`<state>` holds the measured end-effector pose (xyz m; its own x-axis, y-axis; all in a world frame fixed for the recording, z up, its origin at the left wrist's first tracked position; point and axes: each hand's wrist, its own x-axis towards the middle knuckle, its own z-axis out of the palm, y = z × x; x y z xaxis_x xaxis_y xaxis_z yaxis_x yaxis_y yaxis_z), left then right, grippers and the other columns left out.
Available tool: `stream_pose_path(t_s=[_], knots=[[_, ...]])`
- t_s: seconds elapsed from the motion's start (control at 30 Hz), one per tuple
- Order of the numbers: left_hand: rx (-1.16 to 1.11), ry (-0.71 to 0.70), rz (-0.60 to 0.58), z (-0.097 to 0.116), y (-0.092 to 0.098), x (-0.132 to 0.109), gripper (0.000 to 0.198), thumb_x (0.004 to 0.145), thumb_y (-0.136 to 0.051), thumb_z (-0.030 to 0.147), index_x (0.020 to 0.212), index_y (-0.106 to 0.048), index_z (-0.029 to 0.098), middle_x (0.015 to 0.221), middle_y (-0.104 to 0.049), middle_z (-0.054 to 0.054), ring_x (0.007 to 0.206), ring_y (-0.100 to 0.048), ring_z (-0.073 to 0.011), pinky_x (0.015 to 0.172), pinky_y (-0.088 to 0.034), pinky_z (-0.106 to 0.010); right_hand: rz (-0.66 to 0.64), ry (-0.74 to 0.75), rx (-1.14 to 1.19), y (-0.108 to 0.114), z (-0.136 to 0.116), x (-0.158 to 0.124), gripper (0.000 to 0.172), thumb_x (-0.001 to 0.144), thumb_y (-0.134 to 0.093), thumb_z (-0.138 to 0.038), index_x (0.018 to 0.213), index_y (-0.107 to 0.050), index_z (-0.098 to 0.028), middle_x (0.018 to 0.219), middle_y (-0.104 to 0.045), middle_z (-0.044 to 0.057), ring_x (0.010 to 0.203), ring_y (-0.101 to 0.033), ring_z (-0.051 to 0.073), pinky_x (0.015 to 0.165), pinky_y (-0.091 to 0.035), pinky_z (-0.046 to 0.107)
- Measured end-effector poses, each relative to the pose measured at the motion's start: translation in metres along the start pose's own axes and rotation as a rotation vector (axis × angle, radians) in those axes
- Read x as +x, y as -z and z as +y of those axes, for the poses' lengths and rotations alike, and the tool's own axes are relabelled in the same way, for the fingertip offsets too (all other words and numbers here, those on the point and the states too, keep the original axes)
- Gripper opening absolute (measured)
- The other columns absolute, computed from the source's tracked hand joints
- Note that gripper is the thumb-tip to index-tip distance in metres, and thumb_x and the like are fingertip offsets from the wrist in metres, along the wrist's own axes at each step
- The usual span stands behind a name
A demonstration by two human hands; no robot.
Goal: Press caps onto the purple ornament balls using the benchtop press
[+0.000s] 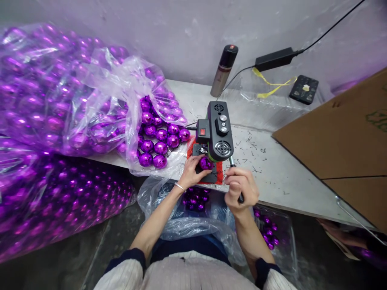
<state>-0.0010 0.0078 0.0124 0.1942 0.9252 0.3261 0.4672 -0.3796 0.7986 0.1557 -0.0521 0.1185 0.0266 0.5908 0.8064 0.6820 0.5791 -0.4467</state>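
A single purple ball [206, 163] is held under the head of the black machine [218, 131], resting on the machine's dark base plate, which lies on a red mat [220, 174] at the near edge of the white table [272, 173]. The ball is steadied by the left hand [191, 172], whose fingers are curled and pressed against the ball's left side. The right hand [240, 186] is closed in a fist around the machine's lever handle [232, 162], just to the right of and nearer than the machine's head. A thin bracelet is worn on the left wrist.

To the left of the machine, an open clear plastic bag [130, 112] is seen spilling more purple balls [159, 139] onto the table; the nearest of them lie just beside the machine. Further left, large bags packed with the same balls are piled. Below the machine, at the table's front edge, another clear bag [187, 221] with a few purple balls inside is held open in front of the person's lap.

Behind the machine, a dark-capped spray can [224, 70] is stood upright near the wall. A black power adapter [274, 59] with its cable is found behind and to the right of the machine, with a yellow tie and a small black tray beside it. A brown cardboard sheet [341, 129] is laid well to the machine's right
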Motion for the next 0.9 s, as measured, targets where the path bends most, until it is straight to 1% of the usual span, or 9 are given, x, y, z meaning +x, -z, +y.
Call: stream_pose_path(t_s=[0.13, 0.23, 0.4, 0.6, 0.73, 0.9], knots=[[0.007, -0.002, -0.007, 0.001, 0.001, 0.0, 0.061, 0.081, -0.082, 0.047, 0.133, -0.061, 0.022, 0.12, -0.068, -0.011, 0.115, -0.064, -0.0289, 0.102, -0.053, -0.047, 0.053, 0.019, 0.018, -0.011, 0.008, -0.015, 0.026, 0.1, -0.042, -0.025, 0.08, -0.058, -0.024, 0.082, -0.065, 0.004, 0.069, -0.063, 0.016, 0.062, -0.052, 0.033], [0.004, -0.002, 0.002, 0.0, 0.0, -0.001, 0.062, 0.081, -0.081, 0.048, 0.133, -0.061, 0.021, 0.12, -0.068, -0.012, 0.115, -0.064, -0.0286, 0.102, -0.053, -0.047, 0.107, 0.043, 0.026, -0.02, 0.014, -0.022, 0.028, 0.101, -0.041, -0.027, 0.078, -0.056, -0.025, 0.079, -0.063, 0.003, 0.066, -0.06, 0.016, 0.06, -0.05, 0.034], [-0.013, -0.004, -0.003, 0.0, 0.0, -0.001, 0.063, 0.082, -0.08, 0.05, 0.133, -0.061, 0.019, 0.12, -0.067, -0.012, 0.116, -0.064, -0.0285, 0.103, -0.052, -0.047, 0.185, 0.038, 0.06, -0.029, 0.018, -0.027, 0.031, 0.103, -0.04, -0.03, 0.075, -0.053, -0.023, 0.075, -0.06, 0.002, 0.064, -0.057, 0.015, 0.061, -0.047, 0.033], [-0.007, 0.013, 0.003, -0.001, -0.001, 0.0, 0.062, 0.08, -0.083, 0.048, 0.132, -0.062, 0.021, 0.119, -0.069, -0.012, 0.115, -0.064, -0.029, 0.103, -0.052, -0.049, 0.205, 0.049, 0.103, -0.034, 0.019, -0.027, 0.033, 0.104, -0.038, -0.031, 0.074, -0.051, -0.023, 0.074, -0.058, 0.001, 0.06, -0.053, 0.014, 0.062, -0.047, 0.034], [-0.019, 0.01, 0.01, -0.003, -0.003, 0.001, 0.062, 0.079, -0.083, 0.047, 0.131, -0.063, 0.02, 0.118, -0.069, -0.012, 0.115, -0.065, -0.029, 0.102, -0.053, -0.049, 0.229, 0.053, 0.123, -0.039, 0.024, -0.03, 0.032, 0.104, -0.038, -0.029, 0.075, -0.051, -0.023, 0.075, -0.059, 0.001, 0.06, -0.054, 0.014, 0.061, -0.046, 0.034], [-0.021, 0.002, 0.017, -0.006, -0.004, 0.003, 0.061, 0.079, -0.083, 0.047, 0.131, -0.063, 0.021, 0.117, -0.069, -0.012, 0.114, -0.066, -0.0289, 0.101, -0.053, -0.049, 0.189, 0.153, 0.113, -0.042, 0.028, -0.031, 0.03, 0.103, -0.037, -0.026, 0.077, -0.051, -0.024, 0.075, -0.059, 0.001, 0.061, -0.056, 0.014, 0.062, -0.047, 0.034]])
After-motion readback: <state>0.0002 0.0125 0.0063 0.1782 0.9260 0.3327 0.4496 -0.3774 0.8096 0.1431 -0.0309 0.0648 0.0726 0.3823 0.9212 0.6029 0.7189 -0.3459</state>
